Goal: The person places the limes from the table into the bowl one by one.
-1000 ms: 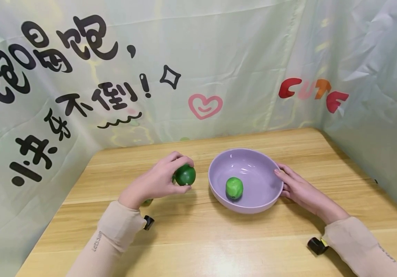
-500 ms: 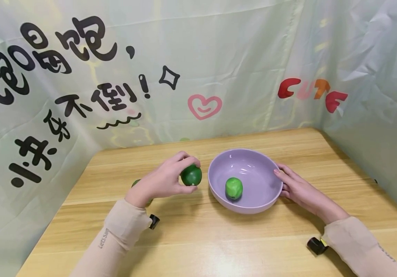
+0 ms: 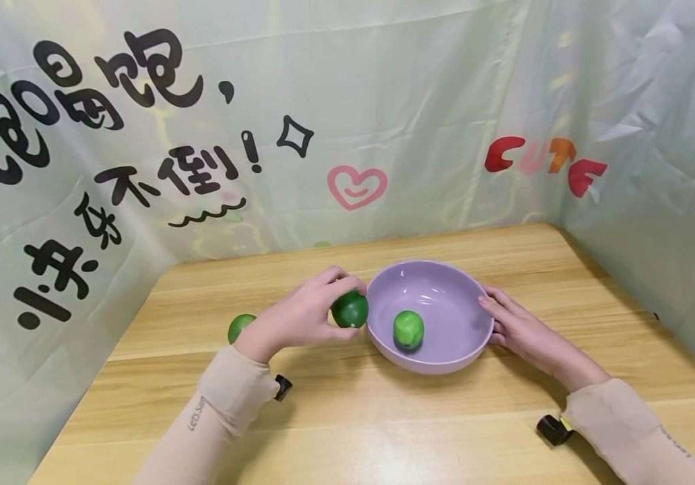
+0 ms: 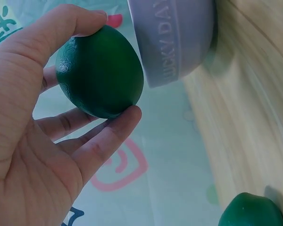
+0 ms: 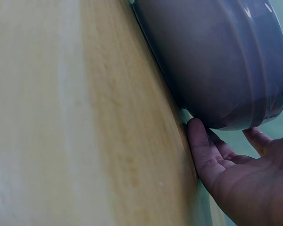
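A dark green lime point(image 3: 350, 310) is pinched between the thumb and fingers of my left hand point(image 3: 308, 310), right at the left rim of the purple bowl point(image 3: 450, 337). In the left wrist view the held lime point(image 4: 101, 73) hangs beside the bowl's outer wall point(image 4: 174, 42), which carries raised lettering. My right hand point(image 3: 520, 330) grips the bowl's right side, thumb over the rim. Its fingers point(image 5: 203, 146) press the bowl's outside low down in the right wrist view. Inside the bowl lies a lighter green lime point(image 3: 409, 330).
Another green lime point(image 3: 240, 327) rests on the wooden table point(image 3: 396, 431), partly behind the left wrist. Printed cloth point(image 3: 420, 135) stands around the table's back and sides. Small black wrist cameras point(image 3: 553, 430) poke out from the sleeves.
My left hand has carried its lime rightward to the bowl's rim, uncovering more of the lime on the table. The right hand and the bowl stay put.
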Tool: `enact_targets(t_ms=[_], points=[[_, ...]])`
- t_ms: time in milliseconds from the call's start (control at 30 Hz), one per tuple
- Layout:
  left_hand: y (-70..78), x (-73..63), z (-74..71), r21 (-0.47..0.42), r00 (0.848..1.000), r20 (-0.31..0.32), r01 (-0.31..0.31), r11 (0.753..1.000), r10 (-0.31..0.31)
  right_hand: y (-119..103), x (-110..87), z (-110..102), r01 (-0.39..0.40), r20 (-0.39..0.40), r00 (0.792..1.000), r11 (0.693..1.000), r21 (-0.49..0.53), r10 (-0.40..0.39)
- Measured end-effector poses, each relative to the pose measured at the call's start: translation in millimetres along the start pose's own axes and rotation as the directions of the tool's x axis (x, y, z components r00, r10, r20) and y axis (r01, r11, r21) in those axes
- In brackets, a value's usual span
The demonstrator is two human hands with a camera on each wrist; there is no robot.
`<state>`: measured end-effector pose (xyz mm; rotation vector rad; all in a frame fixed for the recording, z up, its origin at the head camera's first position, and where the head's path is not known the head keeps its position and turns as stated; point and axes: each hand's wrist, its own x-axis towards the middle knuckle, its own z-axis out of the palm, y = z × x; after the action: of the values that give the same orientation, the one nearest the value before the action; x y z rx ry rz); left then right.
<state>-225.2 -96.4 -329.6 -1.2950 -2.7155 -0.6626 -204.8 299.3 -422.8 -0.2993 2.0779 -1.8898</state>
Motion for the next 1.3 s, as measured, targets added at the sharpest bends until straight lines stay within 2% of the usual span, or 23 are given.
enact_targets(t_ms=[300,800,1067,1300], points=[[8.8,7.9,1.4,0.005,0.999,0.034,0.020,1.000,-0.020,0.8,1.4,-0.1,0.003,-0.002,1.000,1.000,-0.016,-0.003],[20.3,22.1,4.3,0.000,0.996,0.084,0.018,1.000,-0.018,0.4,-0.6,-0.6,-0.001,-0.004,1.000,1.000,-0.008,0.001],[22.1,30.4,8.2,0.011,0.994,0.105,0.002,1.000,-0.003,-0.6,-0.4,0.0,-0.010,-0.008,1.000,1.000,-0.006,0.010],[19.5,36.0,12.2,0.010,0.991,0.129,0.018,1.000,-0.019,-0.7,0.1,0.6,-0.013,-0.009,1.000,1.000,-0.005,0.013]])
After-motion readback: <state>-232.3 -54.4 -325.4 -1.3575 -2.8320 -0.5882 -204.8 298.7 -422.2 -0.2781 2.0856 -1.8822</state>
